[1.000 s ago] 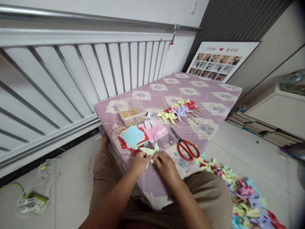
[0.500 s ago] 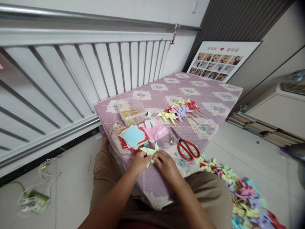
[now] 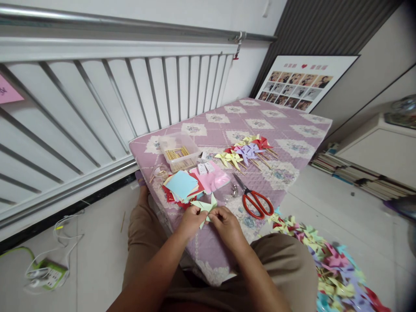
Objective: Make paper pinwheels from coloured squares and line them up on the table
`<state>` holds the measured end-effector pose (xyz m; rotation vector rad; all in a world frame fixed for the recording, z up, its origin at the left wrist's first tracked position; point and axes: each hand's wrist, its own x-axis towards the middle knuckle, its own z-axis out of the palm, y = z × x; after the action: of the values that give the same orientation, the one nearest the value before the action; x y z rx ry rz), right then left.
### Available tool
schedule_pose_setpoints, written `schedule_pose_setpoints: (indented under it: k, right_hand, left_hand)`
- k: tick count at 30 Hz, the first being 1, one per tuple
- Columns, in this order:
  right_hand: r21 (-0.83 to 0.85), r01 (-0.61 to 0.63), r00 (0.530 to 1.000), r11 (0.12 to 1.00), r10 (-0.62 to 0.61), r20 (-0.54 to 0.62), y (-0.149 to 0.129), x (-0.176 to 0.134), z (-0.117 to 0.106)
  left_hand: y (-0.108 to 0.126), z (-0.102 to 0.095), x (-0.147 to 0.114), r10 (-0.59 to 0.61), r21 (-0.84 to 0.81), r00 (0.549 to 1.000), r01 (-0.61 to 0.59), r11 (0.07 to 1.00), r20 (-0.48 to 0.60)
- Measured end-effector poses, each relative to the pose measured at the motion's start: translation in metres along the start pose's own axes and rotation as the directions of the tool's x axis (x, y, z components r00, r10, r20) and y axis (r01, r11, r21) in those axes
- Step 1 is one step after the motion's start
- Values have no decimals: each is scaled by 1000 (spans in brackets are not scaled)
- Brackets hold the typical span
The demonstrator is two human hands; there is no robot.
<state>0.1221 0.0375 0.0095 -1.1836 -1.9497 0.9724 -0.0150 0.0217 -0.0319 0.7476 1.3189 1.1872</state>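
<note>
A pale green paper pinwheel is pinched between both hands above the near edge of the cloth-covered table. My left hand grips its left side, thumb on top. On the other side, the fingers of my right hand are closed on the paper close to its middle; whether a pin or stick is there is hidden. Just beyond lies a stack of coloured paper squares, a light blue one uppermost. Red-handled scissors rest to the right, near a small heap of shiny metal bits.
A clear plastic box of short wooden sticks stands behind the paper, beside a small round container and a pink packet. Finished pinwheels lie farther back. Many more pinwheels are piled at the lower right. A radiator lines the left.
The view has shifted very slightly, showing more of a pink note at the left. Both hands keep the green pinwheel in nearly the same place.
</note>
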Motion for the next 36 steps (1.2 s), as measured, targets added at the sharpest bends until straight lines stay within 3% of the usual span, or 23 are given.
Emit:
schedule_pose_setpoints:
  k: [6,9,11,14,20,25,36]
  right_hand:
    - [-38,-52,991,998,46,-128,5,0,7]
    - [-39,-114,967,993,102,-236,7,2,9]
    - [21,-158,955,987,159,-249,8,3,9]
    - [179,-212,959,961,240,-152,12,4,7]
    - [413,-312,950,856,272,154,22,7,2]
    - [490,-361,932,793,311,184,22,9,2]
    - [513,-369,929,775,331,167,21,5,2]
  left_hand:
    - [4,3,-3,15,-68,1000,-15,998,-6]
    - [1,2,-1,3,-10,1000,-4,1000,-19]
    - [-2,1,1,4,50,999,-2,999,-32]
    - [-4,1,2,21,66,1000,-20,998,-21]
    - [1,3,0,32,134,999,-30,991,-11]
    - [2,2,-1,23,211,999,-17,977,-28]
    - [4,8,-5,106,254,992,-85,963,-68]
